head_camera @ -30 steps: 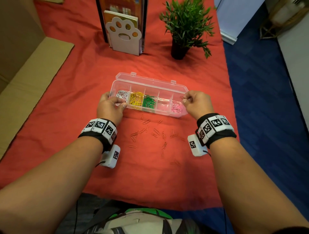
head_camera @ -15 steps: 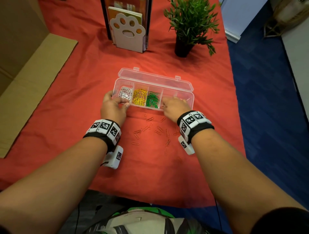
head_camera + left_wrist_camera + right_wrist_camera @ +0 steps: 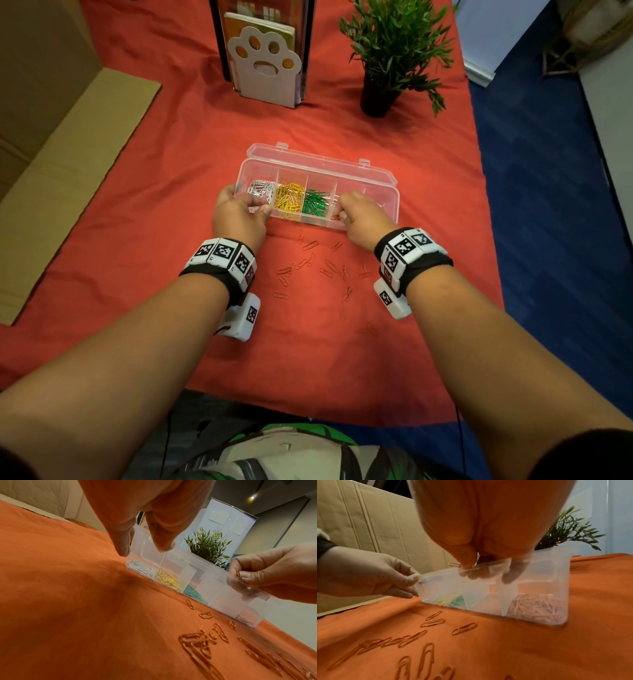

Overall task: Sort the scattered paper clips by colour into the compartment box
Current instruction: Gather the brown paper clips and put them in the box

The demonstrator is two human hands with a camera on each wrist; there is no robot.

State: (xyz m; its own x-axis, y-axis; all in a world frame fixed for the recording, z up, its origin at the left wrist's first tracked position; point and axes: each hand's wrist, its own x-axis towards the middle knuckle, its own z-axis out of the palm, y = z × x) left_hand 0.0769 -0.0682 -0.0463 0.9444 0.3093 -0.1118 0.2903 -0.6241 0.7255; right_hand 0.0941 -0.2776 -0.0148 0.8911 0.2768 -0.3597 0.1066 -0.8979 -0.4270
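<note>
A clear compartment box (image 3: 383, 176) lies open on the red cloth, holding white (image 3: 260, 188), yellow (image 3: 289, 202), green (image 3: 315, 205) and pink clips (image 3: 537, 608) in separate cells. My left hand (image 3: 239, 214) grips its left end, thumb on the front wall (image 3: 164, 543). Above the front rim of the fourth cell my right hand (image 3: 359, 216) pinches one orange clip (image 3: 238, 573), also visible as the orange clip (image 3: 454, 565). Several orange clips (image 3: 308, 263) lie scattered on the cloth in front of the box.
A paw-shaped white bookend (image 3: 265, 68) with books and a potted plant (image 3: 390, 51) stand at the back. Flat cardboard (image 3: 68, 164) lies at the left. The table's right edge (image 3: 479, 171) drops to blue floor.
My right hand left the box's right end, came in over the fourth cell and now pinches an orange clip at the front rim. The left hand has kept its hold on the left end.
</note>
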